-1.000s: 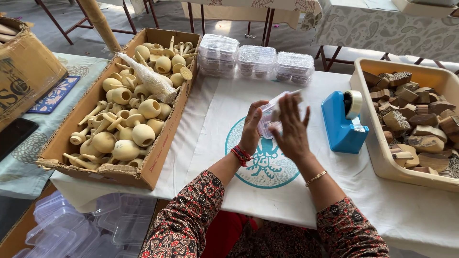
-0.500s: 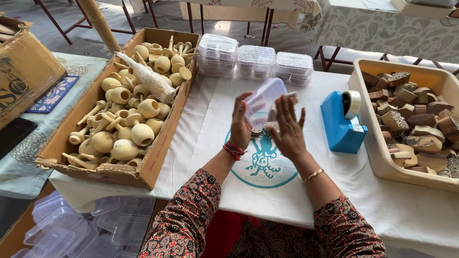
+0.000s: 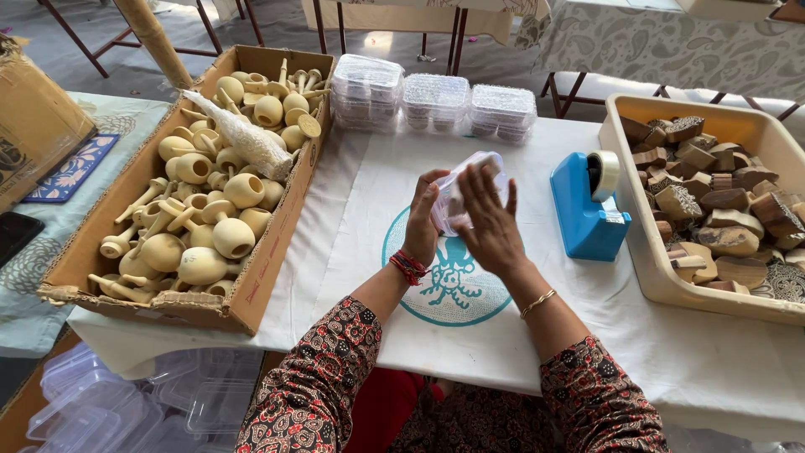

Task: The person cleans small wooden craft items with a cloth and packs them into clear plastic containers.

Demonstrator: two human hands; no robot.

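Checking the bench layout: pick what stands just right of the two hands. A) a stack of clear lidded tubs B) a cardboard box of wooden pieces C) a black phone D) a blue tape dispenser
D: the blue tape dispenser stands on the white cloth just right of the right hand.

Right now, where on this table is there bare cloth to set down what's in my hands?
Bare white cloth lies between the cardboard box and your left hand, and along the near edge below the blue tape dispenser. It is crowded at the back by stacked clear containers and at right by the beige tub.
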